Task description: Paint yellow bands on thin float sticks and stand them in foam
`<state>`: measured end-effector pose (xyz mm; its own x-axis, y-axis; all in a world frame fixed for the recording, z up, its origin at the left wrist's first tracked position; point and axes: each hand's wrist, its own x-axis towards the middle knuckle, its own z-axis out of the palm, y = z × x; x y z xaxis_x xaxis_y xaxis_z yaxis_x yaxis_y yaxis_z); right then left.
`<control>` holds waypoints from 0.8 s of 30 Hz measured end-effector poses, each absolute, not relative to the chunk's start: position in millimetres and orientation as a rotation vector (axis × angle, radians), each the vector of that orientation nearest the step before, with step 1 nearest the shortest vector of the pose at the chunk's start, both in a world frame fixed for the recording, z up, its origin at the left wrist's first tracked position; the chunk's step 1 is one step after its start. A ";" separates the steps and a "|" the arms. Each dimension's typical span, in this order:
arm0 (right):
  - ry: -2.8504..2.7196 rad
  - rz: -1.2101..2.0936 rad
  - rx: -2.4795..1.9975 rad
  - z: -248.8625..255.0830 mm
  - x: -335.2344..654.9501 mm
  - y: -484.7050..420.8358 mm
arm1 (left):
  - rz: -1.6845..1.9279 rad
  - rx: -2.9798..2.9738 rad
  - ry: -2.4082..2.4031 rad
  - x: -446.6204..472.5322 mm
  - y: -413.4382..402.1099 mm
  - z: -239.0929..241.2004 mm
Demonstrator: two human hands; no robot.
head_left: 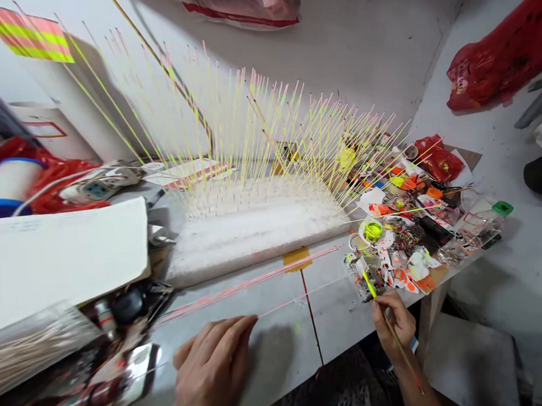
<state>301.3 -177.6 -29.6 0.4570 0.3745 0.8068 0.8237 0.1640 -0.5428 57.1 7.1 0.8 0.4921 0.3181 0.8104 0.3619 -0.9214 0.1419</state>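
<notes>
My left hand (213,367) rests on the grey table (281,340) at the bottom centre, fingers bent and together, pinching one thin pink stick (297,297) that runs off to the right. My right hand (395,323) grips a slim paintbrush (383,309) whose yellow-tipped end touches a paint-smeared palette (382,270). A bundle of pink sticks (247,283) lies on the table ahead of my left hand. Behind it a white foam block (254,233) holds several upright sticks (259,131) painted yellow and pink.
Small paint pots, a yellow-green cup (373,230) and a clear bottle with a green cap (482,223) crowd the table's right end. White paper (66,254), a power strip (99,186) and clutter fill the left. Red plastic bags (502,55) hang on the right wall.
</notes>
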 end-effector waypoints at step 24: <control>-1.078 -0.497 -1.551 -41.0 301.5 -166.3 | -1.415 -2.597 -0.640 58.1 5.0 4.0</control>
